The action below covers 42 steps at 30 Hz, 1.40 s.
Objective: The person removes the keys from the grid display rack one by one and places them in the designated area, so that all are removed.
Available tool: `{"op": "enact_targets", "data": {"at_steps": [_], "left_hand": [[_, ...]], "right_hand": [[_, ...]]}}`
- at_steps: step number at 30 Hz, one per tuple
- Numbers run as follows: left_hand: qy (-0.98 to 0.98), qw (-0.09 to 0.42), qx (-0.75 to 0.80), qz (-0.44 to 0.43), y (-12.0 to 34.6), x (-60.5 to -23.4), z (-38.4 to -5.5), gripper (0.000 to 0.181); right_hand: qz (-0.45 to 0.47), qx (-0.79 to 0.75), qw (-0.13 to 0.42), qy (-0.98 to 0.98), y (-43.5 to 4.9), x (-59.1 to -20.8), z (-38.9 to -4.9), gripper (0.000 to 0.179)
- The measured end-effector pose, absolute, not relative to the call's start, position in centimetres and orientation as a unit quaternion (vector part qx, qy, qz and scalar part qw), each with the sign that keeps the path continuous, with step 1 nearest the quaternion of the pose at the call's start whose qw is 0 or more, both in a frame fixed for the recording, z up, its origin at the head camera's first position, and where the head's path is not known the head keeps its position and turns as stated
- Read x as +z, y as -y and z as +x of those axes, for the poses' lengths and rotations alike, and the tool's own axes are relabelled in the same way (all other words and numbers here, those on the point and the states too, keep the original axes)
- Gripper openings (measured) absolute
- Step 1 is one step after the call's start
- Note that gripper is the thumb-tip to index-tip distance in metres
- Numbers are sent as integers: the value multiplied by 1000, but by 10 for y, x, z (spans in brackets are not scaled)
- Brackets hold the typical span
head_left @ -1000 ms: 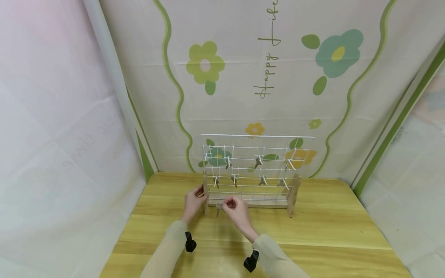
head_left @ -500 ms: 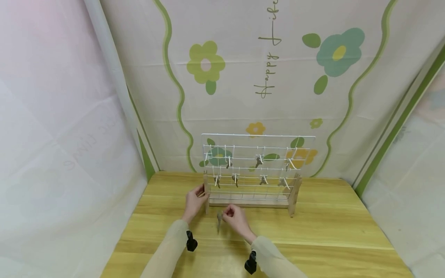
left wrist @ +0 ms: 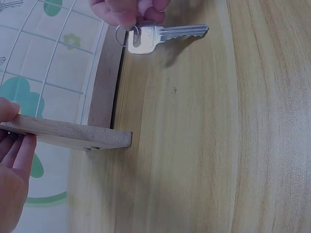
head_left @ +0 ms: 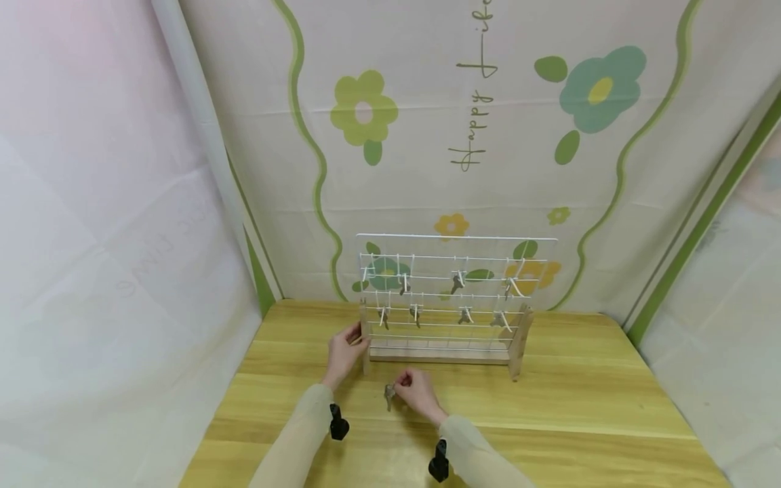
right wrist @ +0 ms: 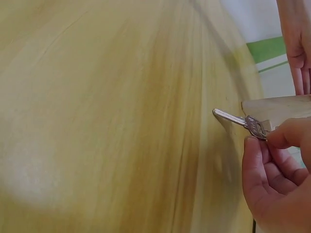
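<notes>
A silver key (head_left: 389,397) hangs from a small wire ring (left wrist: 116,36). My right hand (head_left: 417,394) pinches that ring between thumb and forefinger, just above the tabletop in front of the rack. In the right wrist view the blade of the key points away from the fingers. At the rack's left end, my left hand (head_left: 343,354) grips the upright wooden side post (left wrist: 73,133), thumb on one face and fingers on the other. The white wire grid rack (head_left: 454,237) stands on wooden legs. Several keys (head_left: 465,316) hang on its hooks in two rows.
The wooden table (head_left: 598,407) extends around the rack. Behind it is a pale cloth wall (head_left: 415,176) with printed flowers, and more cloth hangs at both sides. The rack's right wooden post (head_left: 518,346) stands on the table.
My right hand has drawn the key down and toward me, away from the rack's lower front. The left hand keeps hold of the side post.
</notes>
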<state>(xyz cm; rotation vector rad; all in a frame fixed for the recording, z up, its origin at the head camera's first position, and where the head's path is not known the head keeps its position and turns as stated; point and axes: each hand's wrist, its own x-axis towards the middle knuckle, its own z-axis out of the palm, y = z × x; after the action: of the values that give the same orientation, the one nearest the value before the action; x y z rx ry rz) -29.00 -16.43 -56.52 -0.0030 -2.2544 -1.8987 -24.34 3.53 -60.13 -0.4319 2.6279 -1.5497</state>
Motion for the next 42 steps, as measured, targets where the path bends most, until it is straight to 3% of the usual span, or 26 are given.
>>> {"op": "enact_targets", "data": {"at_steps": [11,30,42], "left_hand": [[765,111,-635,-16,164,-567,-290,46],[759,96,-644,-2,164,-566,-291,48],[758,99,-644,-5,164,-567,-289,48]], "right_hand": [[-139,-517,37,-844,-33,-607,-241,3],[-147,-451,-32,-880,-26,-615,-241,12],[-158,-425,-32,-891,-28,-612,-238,11]]}}
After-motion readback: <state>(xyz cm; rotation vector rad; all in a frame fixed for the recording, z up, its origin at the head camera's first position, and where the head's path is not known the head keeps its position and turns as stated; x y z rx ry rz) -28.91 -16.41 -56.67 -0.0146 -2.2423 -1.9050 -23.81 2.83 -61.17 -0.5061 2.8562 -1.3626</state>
